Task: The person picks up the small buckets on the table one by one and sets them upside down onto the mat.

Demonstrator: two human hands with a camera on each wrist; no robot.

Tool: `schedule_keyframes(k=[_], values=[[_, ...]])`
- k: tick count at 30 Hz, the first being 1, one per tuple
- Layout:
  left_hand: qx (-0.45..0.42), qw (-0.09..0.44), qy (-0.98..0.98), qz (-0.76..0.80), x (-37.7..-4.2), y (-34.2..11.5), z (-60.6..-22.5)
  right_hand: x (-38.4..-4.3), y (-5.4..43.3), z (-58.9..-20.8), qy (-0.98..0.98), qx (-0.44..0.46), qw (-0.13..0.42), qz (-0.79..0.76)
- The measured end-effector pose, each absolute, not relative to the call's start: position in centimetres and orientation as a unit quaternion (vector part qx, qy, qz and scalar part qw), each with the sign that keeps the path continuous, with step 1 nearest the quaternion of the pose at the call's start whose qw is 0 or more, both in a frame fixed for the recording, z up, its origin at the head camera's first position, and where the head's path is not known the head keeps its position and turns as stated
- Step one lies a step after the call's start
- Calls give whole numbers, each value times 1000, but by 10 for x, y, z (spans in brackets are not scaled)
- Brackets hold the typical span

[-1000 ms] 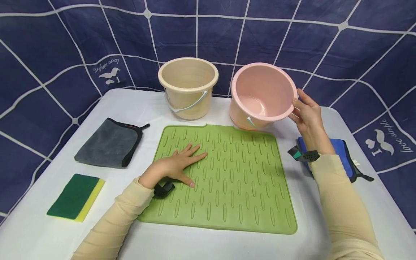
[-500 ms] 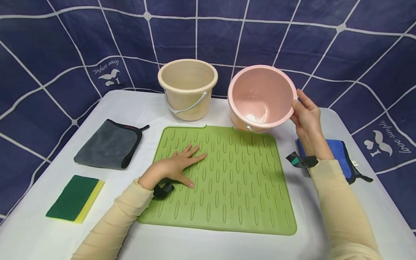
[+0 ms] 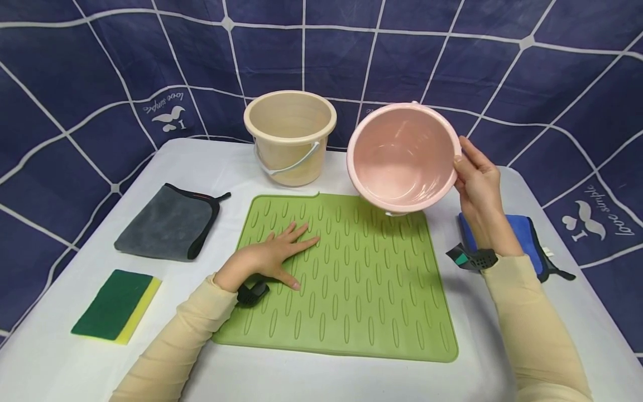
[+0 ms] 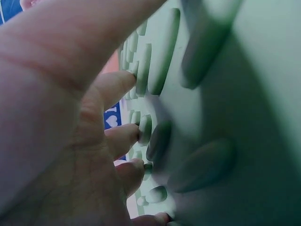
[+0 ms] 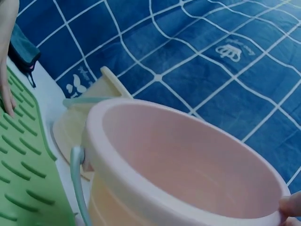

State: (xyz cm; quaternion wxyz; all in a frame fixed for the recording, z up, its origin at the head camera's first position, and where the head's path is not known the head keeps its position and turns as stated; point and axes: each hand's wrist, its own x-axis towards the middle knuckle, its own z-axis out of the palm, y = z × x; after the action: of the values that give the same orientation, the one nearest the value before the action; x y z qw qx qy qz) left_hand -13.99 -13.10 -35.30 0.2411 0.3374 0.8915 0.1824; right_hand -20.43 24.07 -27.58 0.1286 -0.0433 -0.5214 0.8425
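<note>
At its right rim, my right hand (image 3: pixel 477 178) grips a pink bucket (image 3: pixel 402 156), thumb at the inner side. The bucket leans toward me, its inside facing the head camera, its lower front over the back edge of a green ridged mat (image 3: pixel 351 290). In the right wrist view the pink bucket's rim (image 5: pixel 141 174) and pale handle (image 5: pixel 76 179) show, with a thumb at the lower right. My left hand (image 3: pixel 271 259) rests on the mat's left part, fingers spread; in the left wrist view its fingertips (image 4: pixel 124 136) touch the ridges.
A cream bucket (image 3: pixel 291 139) with a pale blue handle stands upright left of the pink one. A folded grey cloth (image 3: pixel 168 223) and a green-yellow sponge (image 3: pixel 115 307) lie at left. A blue cloth (image 3: pixel 524 240) lies under my right wrist. Dark blue curtain (image 3: pixel 321 50) surrounds the table.
The pink bucket has tipped further toward me, and its rim has come slightly left and forward over the mat. My left hand has stayed in place.
</note>
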Motion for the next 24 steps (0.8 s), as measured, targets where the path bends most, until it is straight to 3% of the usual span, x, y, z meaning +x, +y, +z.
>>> schedule_keyframes(k=[15, 24], values=[[332, 240, 888, 206, -146, -132, -346, -191, 237, -273, -507, 0, 137, 851], [312, 77, 843, 431, -174, -124, -302, -173, 235, -273, -519, 51, 150, 840]])
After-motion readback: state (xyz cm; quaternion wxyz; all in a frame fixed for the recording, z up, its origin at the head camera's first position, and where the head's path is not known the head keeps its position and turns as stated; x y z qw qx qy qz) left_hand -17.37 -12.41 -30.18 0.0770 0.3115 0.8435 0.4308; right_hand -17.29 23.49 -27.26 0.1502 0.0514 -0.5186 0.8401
